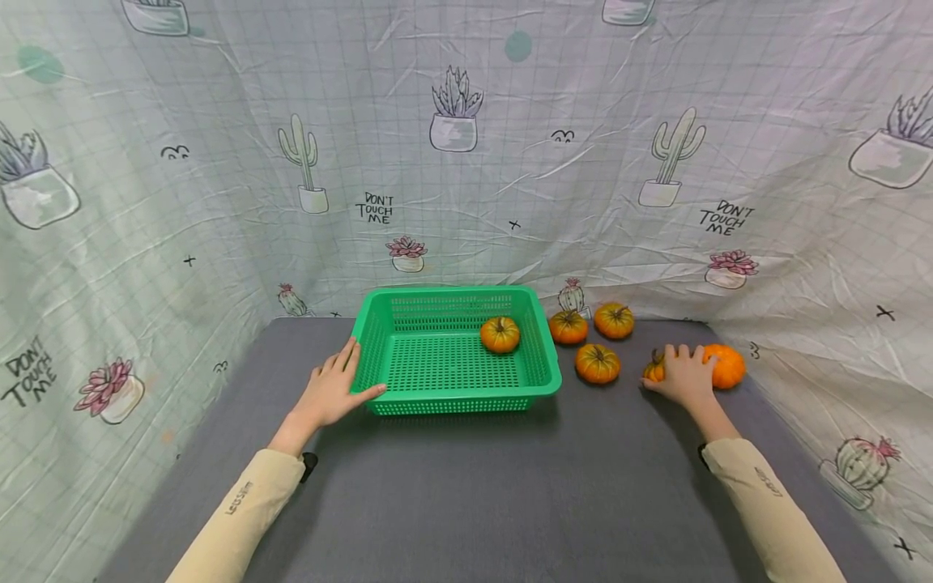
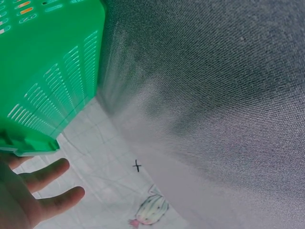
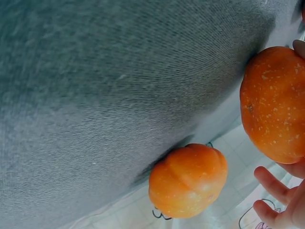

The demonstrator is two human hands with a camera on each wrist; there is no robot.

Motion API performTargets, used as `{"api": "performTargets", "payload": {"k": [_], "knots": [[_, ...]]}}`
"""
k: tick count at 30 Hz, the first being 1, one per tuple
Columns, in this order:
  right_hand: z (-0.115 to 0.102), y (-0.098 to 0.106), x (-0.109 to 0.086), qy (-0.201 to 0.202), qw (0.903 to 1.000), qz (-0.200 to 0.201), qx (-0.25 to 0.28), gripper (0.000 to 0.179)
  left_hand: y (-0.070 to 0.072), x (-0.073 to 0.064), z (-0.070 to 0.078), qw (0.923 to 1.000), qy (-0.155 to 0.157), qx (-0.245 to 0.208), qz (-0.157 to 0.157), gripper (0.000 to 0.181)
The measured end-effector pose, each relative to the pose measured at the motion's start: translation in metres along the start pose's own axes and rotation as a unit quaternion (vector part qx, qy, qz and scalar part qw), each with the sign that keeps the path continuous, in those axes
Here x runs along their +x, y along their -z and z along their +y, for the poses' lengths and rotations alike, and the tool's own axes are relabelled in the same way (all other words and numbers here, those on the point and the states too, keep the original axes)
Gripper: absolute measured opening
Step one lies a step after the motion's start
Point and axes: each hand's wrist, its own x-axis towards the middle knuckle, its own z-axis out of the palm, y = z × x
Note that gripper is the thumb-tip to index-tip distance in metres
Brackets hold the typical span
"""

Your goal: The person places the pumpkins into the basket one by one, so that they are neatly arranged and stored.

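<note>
At the right of the table my right hand (image 1: 688, 376) grips a small orange pumpkin (image 1: 654, 369), thumb on its near side and fingers over it. Much of that pumpkin is hidden by the hand in the head view; in the right wrist view its speckled underside (image 3: 274, 105) shows. Just right of the hand lies another orange pumpkin (image 1: 725, 366). My left hand (image 1: 328, 389) rests at the left front corner of a green plastic basket (image 1: 452, 395), fingers straight along the side and thumb at the front rim. One pumpkin (image 1: 500, 334) sits inside the basket, toward the right.
Three more pumpkins stand right of the basket: one (image 1: 568, 327) close by its side, one (image 1: 614, 321) behind and one (image 1: 598, 365) nearer. The grey tabletop (image 1: 496, 494) is bordered at the back and sides by a printed cloth (image 1: 510, 162).
</note>
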Motion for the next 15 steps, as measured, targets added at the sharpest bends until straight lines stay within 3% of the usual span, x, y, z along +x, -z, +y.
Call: {"api": "performTargets", "payload": {"k": [15], "knots": [[0.0018, 0.0022, -0.0078, -0.002, 0.9993, 0.037, 0.004, 0.074, 0.0020, 0.0003, 0.0004, 0.9999, -0.007, 0.012, -0.004, 0.096]]}}
